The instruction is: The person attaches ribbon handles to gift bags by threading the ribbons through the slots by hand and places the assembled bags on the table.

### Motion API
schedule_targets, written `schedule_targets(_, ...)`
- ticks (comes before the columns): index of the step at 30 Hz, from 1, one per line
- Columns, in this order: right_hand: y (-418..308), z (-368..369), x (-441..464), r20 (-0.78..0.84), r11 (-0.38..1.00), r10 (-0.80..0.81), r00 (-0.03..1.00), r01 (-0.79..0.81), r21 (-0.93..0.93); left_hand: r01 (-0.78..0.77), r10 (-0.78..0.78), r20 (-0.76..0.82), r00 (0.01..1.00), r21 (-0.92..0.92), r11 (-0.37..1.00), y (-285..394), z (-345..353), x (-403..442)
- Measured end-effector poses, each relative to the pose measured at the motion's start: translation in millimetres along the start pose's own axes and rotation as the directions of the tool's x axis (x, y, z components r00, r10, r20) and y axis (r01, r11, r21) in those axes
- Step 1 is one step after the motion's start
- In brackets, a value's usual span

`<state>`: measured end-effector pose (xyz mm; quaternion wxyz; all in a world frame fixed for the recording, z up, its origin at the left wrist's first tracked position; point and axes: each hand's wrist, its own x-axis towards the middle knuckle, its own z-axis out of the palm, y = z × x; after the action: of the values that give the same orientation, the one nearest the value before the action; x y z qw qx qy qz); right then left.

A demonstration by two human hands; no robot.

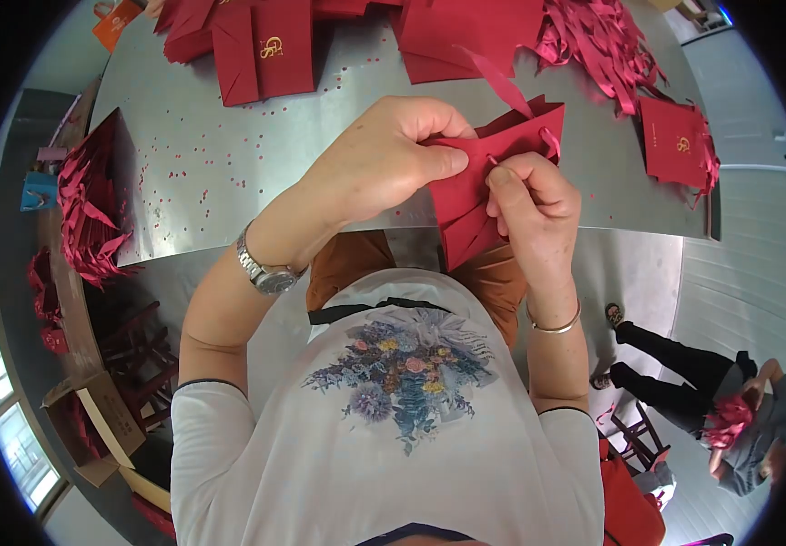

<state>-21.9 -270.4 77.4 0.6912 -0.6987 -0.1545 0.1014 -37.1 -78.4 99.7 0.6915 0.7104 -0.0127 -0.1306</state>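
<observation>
Red paper bag (466, 202) is btwn the 2 hands, in front of the torso at the near edge of the metal table (183, 105), its lower end over the lap. Long axis runs approx. away from the body, slanting a bit R toward the mouth; mouth is at the far end, base nearest the torso. L hand (393, 150) grips the upper L corner, thumb flat on the front panel, other fingertips partly hidden at the mouth. R hand (534, 205) has thumb & index pressed together on a short bit of ribbon (502, 84) at the hole nearer the panel's middle; other fingers curled, touching or v. near the panel. R hand is the nearer one to both holes; L is across the panel from them. Ribbon's loose length rises past the mouth, w/ a loop (550, 142) at the other hole, just beyond R fingertips, near the bag's R edge.
</observation>
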Motion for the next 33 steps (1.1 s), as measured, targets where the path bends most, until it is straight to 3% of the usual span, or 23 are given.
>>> schedule_targets(3,0.9,0.8,-1.4,0.018,0.995,-0.095,0.995,0.096,-0.033,-0.006,0.006,0.006,1.0,0.007,1.0,-0.6,0.5,-0.4)
schedule_targets(7,1.7,2.1,-3.3,0.031,0.99,-0.092,0.995,0.095,-0.105,-0.018,0.025,-0.046,0.999,0.161,0.987,8.1,4.7,-4.6)
schedule_targets(11,0.0,2.5,-4.0,0.039,0.995,-0.083,0.996,0.085,-0.059,-0.043,0.062,-0.063,0.996,0.27,0.962,14.0,6.9,-7.9)
schedule_targets(19,0.8,2.6,-2.1,0.064,0.998,-0.052,0.997,0.05,0.037,-0.054,0.08,-0.076,0.994,0.297,0.953,13.0,7.9,-8.0)
schedule_targets(27,-2.4,11.1,3.7,-0.017,0.985,-0.05,0.999,0.046,-0.169,-0.113,0.191,-0.165,0.968,0.392,0.913,7.5,16.7,-12.9)
schedule_targets(31,-2.6,17.0,11.7,-0.028,0.945,-0.082,0.996,0.068,-0.321,-0.244,0.402,-0.197,0.894,0.538,0.807,-5.6,21.2,-9.4)
schedule_targets(33,-4.7,20.8,16.2,0.015,0.802,-0.301,0.953,0.262,-0.537,-0.291,0.486,-0.199,0.851,0.592,0.752,-11.5,21.0,-7.5)
